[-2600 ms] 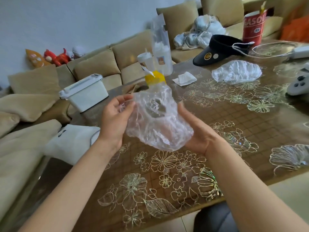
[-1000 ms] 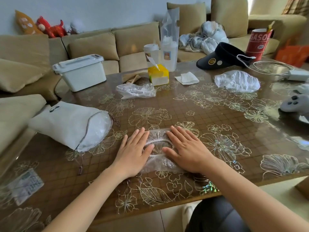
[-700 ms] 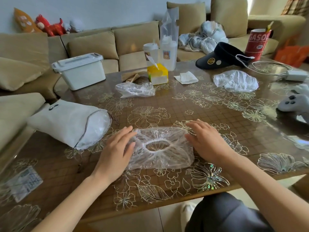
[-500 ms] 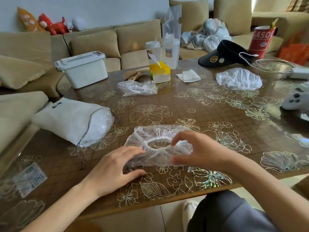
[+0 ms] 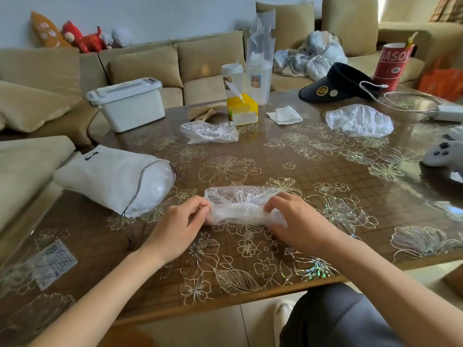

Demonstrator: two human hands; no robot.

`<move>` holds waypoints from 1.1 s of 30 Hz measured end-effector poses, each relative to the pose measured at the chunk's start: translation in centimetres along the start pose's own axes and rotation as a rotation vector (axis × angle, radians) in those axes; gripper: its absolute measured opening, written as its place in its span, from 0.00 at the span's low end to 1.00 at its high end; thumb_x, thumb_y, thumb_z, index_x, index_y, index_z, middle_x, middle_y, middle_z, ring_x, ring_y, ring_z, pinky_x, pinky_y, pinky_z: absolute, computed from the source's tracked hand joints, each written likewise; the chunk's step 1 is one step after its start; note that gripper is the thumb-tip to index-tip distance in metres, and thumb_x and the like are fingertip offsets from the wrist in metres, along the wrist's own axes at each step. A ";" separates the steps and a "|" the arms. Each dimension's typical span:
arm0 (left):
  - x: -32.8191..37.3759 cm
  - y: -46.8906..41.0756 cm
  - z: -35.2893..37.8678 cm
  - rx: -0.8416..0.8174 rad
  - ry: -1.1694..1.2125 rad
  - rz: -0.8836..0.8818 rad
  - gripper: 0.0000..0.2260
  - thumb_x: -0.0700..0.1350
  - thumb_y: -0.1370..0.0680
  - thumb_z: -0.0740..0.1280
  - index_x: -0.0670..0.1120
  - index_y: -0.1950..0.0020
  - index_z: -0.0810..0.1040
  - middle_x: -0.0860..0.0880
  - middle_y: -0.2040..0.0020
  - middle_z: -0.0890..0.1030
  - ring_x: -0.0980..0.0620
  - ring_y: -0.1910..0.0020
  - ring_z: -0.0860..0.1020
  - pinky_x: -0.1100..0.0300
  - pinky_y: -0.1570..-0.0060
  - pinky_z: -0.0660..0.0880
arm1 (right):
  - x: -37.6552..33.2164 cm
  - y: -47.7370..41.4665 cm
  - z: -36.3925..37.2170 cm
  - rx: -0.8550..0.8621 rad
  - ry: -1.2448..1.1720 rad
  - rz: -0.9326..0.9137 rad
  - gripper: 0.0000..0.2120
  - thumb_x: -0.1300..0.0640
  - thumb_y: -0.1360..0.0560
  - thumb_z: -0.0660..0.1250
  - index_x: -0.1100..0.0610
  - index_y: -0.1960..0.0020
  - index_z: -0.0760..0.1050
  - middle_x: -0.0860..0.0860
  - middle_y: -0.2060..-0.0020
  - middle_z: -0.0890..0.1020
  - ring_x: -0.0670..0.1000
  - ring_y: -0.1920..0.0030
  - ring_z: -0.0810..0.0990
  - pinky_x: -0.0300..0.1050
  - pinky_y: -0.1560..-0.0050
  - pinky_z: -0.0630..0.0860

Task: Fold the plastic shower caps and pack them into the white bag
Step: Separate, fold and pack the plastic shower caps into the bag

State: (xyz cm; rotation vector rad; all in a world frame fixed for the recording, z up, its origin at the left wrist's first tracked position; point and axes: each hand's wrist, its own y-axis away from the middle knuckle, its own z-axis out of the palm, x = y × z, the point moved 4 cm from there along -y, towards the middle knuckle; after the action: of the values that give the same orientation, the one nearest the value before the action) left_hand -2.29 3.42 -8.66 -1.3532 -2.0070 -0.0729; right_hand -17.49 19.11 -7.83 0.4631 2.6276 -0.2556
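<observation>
Head view: at a flower-patterned table (image 5: 275, 169), a person's left hand (image 5: 179, 222) and right hand (image 5: 297, 221) each pinch an end of a clear shower cap (image 5: 238, 202) doubled over on it, near the open mouth of the white bag (image 5: 107, 177). The slick film looks springy; should either pinch loosen, the fold would likely pop open, and trapped air could leave it too puffy to pack.

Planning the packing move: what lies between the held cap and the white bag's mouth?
Head view: only bare flowered tabletop between the shower cap and the white bag.
</observation>
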 end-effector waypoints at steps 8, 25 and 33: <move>-1.6 0.3 -0.4 -0.005 0.004 -0.062 0.10 0.43 0.28 0.72 0.58 0.54 0.76 0.59 0.55 0.79 0.66 0.55 0.76 0.75 0.55 0.69 | 3.1 -1.3 -0.8 0.175 -0.360 0.282 0.12 0.55 0.21 0.62 0.59 0.62 0.71 0.48 0.72 0.71 0.46 0.74 0.65 0.36 0.74 0.60; -1.4 -4.2 1.8 0.308 -0.335 -0.361 0.17 0.49 0.19 0.58 0.44 0.66 0.69 0.49 0.73 0.72 0.51 0.74 0.69 0.58 0.75 0.60 | 2.6 -3.7 0.6 0.362 0.111 0.499 0.20 0.47 0.18 0.51 0.58 0.61 0.68 0.55 0.62 0.79 0.56 0.65 0.72 0.44 0.65 0.63; -0.7 -4.4 2.6 0.210 -0.639 -0.493 0.15 0.51 0.18 0.54 0.42 0.40 0.69 0.43 0.45 0.73 0.46 0.53 0.77 0.57 0.61 0.68 | 2.5 -3.6 1.3 0.390 0.350 0.491 0.08 0.59 0.19 0.53 0.60 0.44 0.67 0.55 0.48 0.76 0.55 0.52 0.79 0.41 0.71 0.58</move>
State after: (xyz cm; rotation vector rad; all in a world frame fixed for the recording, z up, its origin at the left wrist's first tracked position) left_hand -7.13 1.98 -9.61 -0.7720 -2.7538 0.3814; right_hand -20.36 16.12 -9.78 1.3675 2.6785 -0.5680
